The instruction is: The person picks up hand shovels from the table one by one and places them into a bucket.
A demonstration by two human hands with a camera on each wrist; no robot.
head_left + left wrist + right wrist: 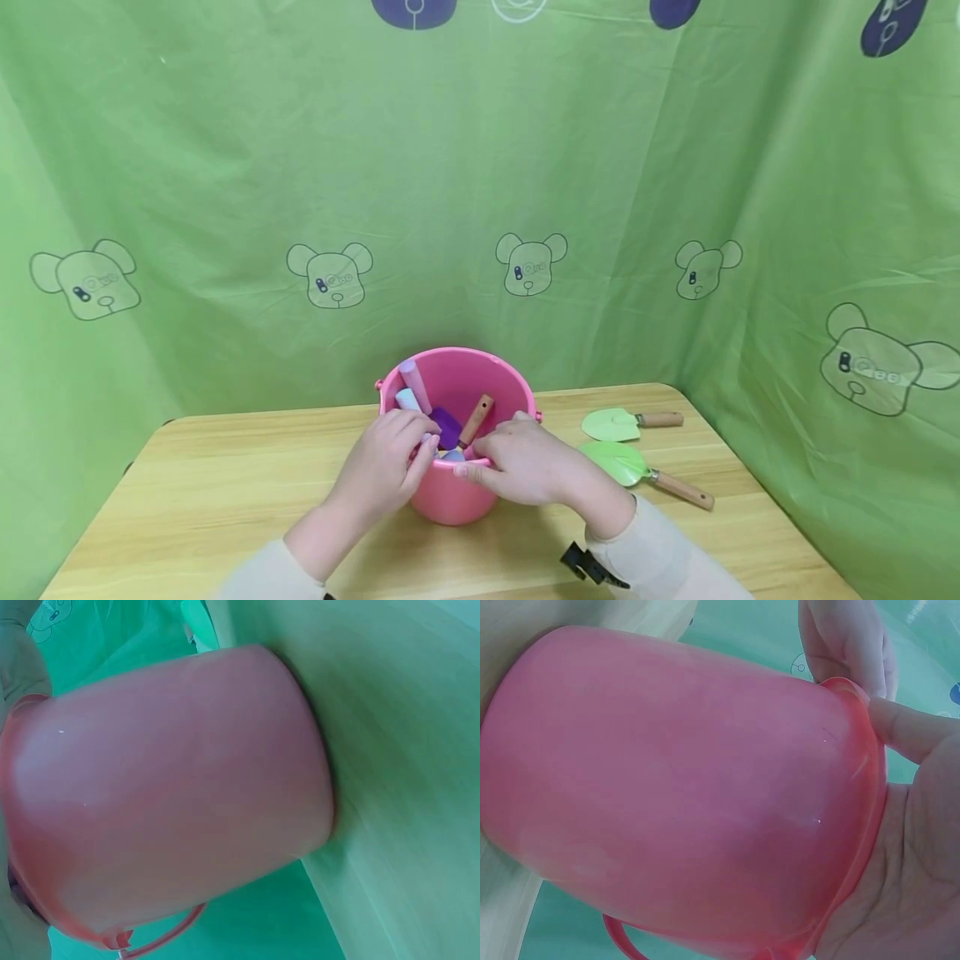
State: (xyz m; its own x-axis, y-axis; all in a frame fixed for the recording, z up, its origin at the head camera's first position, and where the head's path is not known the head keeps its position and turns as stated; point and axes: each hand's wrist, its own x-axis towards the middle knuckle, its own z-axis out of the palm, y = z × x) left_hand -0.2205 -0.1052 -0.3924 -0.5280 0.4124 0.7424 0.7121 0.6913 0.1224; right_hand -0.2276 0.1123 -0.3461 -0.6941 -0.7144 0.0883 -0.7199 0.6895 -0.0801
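A pink bucket [454, 497] stands on the table with several things inside. Two thick pastel sticks, one lilac [414, 383] and one light blue [408, 400], lean against its left inner wall, beside a purple blade [446, 427] and a wooden handle [476, 419]. Over the front left rim, my left hand [386, 457] has its fingers bent, with the end of a lavender stick [427, 437] showing between thumb and forefinger. My right hand [522, 460] reaches over the right rim, thumb on the front edge [877, 724]; its fingertips are hidden inside the bucket.
Two light green hand trowels with wooden handles lie right of the bucket: the farther trowel [611, 425] and the nearer trowel [622, 463]. A green curtain [450, 167] hangs behind and beside the wooden table [225, 475].
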